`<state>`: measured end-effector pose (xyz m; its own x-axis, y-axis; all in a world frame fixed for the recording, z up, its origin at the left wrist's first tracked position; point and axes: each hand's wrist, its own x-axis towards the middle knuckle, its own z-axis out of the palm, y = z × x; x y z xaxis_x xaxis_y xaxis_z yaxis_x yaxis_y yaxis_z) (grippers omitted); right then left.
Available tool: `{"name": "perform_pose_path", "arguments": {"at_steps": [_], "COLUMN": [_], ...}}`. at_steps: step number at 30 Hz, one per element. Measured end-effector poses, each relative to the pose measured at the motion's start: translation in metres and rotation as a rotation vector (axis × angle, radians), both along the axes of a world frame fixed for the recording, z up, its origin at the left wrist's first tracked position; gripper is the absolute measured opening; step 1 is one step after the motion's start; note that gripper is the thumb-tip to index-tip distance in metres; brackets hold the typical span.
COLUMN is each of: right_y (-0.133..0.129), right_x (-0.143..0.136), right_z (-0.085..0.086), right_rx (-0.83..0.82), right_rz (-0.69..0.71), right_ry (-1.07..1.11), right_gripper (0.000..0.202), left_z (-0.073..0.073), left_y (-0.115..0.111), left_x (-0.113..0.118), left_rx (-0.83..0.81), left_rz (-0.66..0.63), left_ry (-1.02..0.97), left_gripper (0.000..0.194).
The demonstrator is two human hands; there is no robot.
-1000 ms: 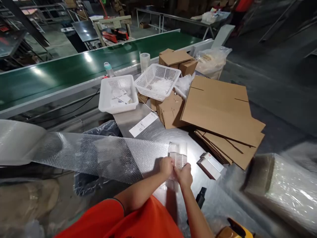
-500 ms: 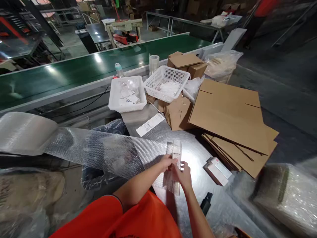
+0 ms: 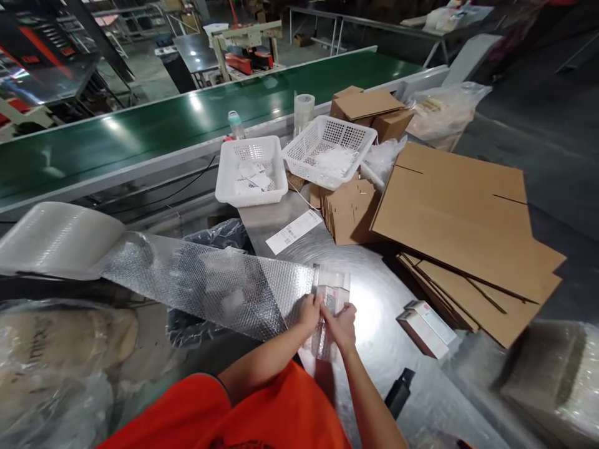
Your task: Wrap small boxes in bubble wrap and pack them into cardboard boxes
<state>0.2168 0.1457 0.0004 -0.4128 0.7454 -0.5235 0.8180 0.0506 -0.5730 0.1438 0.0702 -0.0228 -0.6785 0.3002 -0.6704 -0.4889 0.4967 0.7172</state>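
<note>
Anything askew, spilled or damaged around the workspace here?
Yes, mildly: the flat cardboard sheets at right lie askew, their edges uneven, and the right-hand white basket looks tilted. No spill shows near the bubble wrap.

The wrapped box (image 3: 331,296) is now turned broader face up. The left hand (image 3: 309,313) is drawn back to its left edge.

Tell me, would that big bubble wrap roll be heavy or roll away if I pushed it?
The bubble wrap roll would probably turn when pushed, since it's round. It may be light for its size: the wrap looks bubbly. Its unrolled strip is likely floppy, being thin and see-through.
</note>
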Motion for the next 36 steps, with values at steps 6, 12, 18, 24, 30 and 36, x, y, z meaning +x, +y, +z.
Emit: {"name": "perform_pose_path", "arguments": {"at_steps": [6,12,18,24,30,36], "right_y": [-0.030,-0.036,0.030,0.084,0.056,-0.016], "right_x": [-0.020,-0.023,0.030,0.088,0.076,0.017], "right_z": [0.017,0.009,-0.012,-0.008,-0.006,0.002], "right_rx": [0.122,0.114,-0.049,-0.027,-0.007,0.199], "right_rz": [0.057,0.049,0.018,-0.041,0.060,0.248], "right_ry": [-0.126,-0.078,0.187,0.321,0.454,0.332], "right_gripper": [0.079,0.074,0.058,0.048,0.063,0.071], "left_z": [0.014,0.021,0.006,-0.002,-0.004,-0.001], "left_y": [-0.021,-0.022,0.003,0.053,0.031,-0.011], "left_x": [-0.034,-0.036,-0.013,0.033,0.016,-0.017], "left_rx": [-0.274,-0.360,-0.320,-0.196,-0.231,-0.254], "left_rz": [-0.199,-0.366,-0.331,-0.330,-0.291,-0.265], "left_ry": [0.231,0.268,0.196,0.068,0.136,0.229], "left_gripper": [0.017,0.007,0.018,0.016,0.021,0.015]}}
